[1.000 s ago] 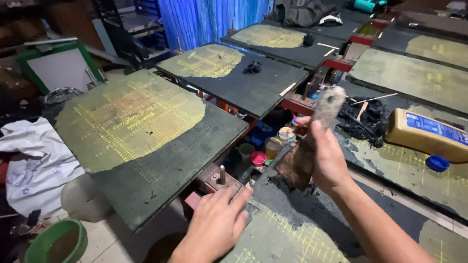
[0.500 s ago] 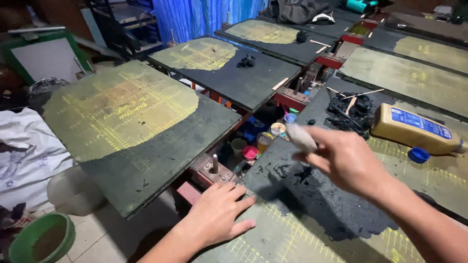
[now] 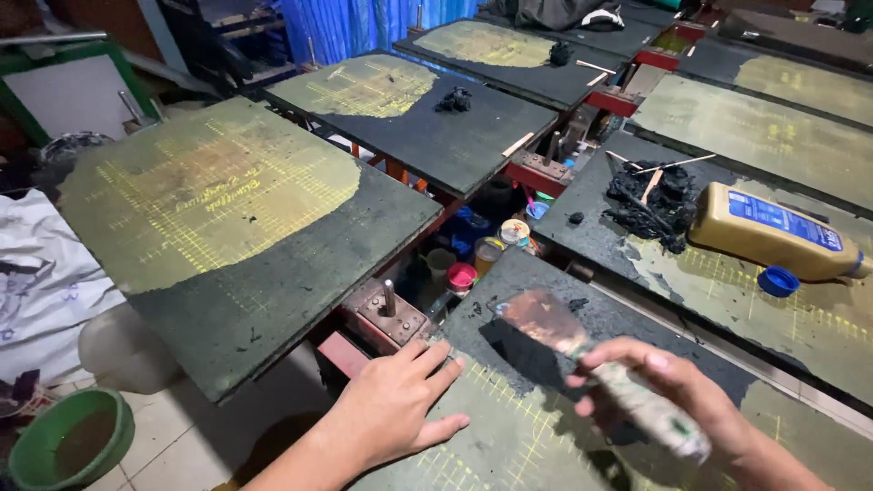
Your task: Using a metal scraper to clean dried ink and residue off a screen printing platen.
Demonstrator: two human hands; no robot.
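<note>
My right hand [image 3: 677, 395] grips a paint-crusted scraper [image 3: 582, 350] by its handle, the rusty flat blade pointing up-left and held low over the dark patch of the near printing board [image 3: 546, 436]. My left hand [image 3: 391, 405] lies flat, fingers spread, on the left corner of that same board, beside a rusty metal bracket with a pin [image 3: 389, 309]. The board has yellow grid lines and dark residue.
A large board [image 3: 236, 209] lies to the left, more boards behind. A yellow bottle [image 3: 773, 235] lies on its side beside its blue cap [image 3: 778, 281] and a black scrapings pile [image 3: 650, 200]. Small paint jars [image 3: 491, 250] sit in the gap. A green basin [image 3: 68, 450] stands on the floor.
My right hand has lowered the scraper from upright in the air to flat over the near board. My left hand settled on the board's corner.
</note>
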